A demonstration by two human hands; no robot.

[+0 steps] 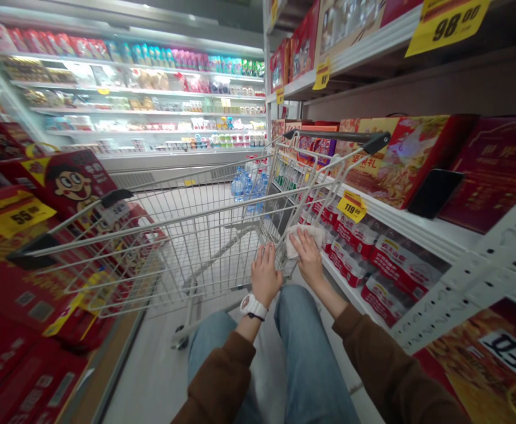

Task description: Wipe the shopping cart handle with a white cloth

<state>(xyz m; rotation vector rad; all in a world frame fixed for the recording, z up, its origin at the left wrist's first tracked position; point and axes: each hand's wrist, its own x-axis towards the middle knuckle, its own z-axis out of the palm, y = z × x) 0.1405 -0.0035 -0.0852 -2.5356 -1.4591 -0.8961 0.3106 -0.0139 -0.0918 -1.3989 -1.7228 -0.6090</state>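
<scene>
Basically, the cloth (pixel 291 246) is under the R hand (pixel 311 259), up against the lower frame of the shopping cart (pixel 196 217), on the side nearest the shelving. R fingers are slightly spread over it; can't tell if there's a pinch underneath, as the far side is hidden. L hand (pixel 265 280), w/ a white watch (pixel 254 307) on the wrist, is just beside it at the cart's lower bars, fingers pressed fairly close together; can't tell if they're gripping a bar or just resting.

Risks, imo: the cart is on casters (pixel 179 338), so a hard push w/ either hand could roll it, esp. if L isn't really holding on. Its black corner (pixel 37 250) overlaps the red boxes (pixel 76 182) in view; contact unclear, but a shove that way might knock that stack. Cloth could snag in the wire mesh or slip out if the R fingers only lie flat on it. Knuckles might get scraped btwn bars too.

Also, what looks like a phone (pixel 435 193) is propped vs. the gift boxes near the shelf (pixel 417 227) edge, so a bump from the R arm or cart handle (pixel 337 136) could prob. drop it on the floor.
</scene>
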